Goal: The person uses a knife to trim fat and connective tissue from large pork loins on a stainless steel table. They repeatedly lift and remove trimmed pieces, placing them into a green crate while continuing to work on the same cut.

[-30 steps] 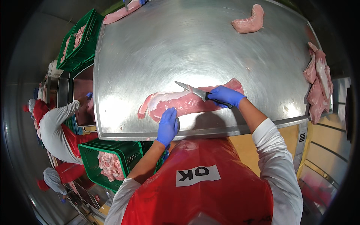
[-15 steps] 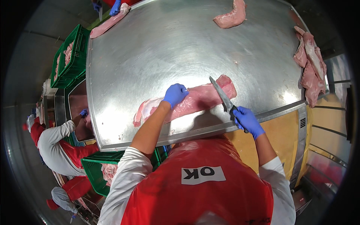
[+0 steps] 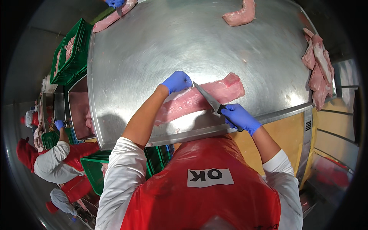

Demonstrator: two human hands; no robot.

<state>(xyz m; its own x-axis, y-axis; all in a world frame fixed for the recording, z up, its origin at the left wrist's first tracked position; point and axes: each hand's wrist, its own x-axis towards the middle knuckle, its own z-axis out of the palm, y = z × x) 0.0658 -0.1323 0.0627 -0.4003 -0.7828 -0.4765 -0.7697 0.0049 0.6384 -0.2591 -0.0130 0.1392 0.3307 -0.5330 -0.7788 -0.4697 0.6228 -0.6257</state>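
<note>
A long pink pork loin lies slantwise on the steel table, close to its front edge. My left hand, in a blue glove, is closed at the loin's far edge, by a whitish strip of its surface; what the fingers pinch is hidden. In my right hand, also gloved in blue, is the black handle of a knife. Its blade slants up and left across the loin, with the tip beside my left hand's knuckles. My left forearm covers the loin's left end.
The steel table carries another loin at the back and a meat pile at the right edge. Green crates stand left, and a green crate sits below the front-left edge. Co-workers stand at left; a gloved hand works far left.
My left hand has moved slightly up and left. The knife has swung leftward, its tip going from the loin's right part to beside my left hand. Co-workers at left have shifted.
</note>
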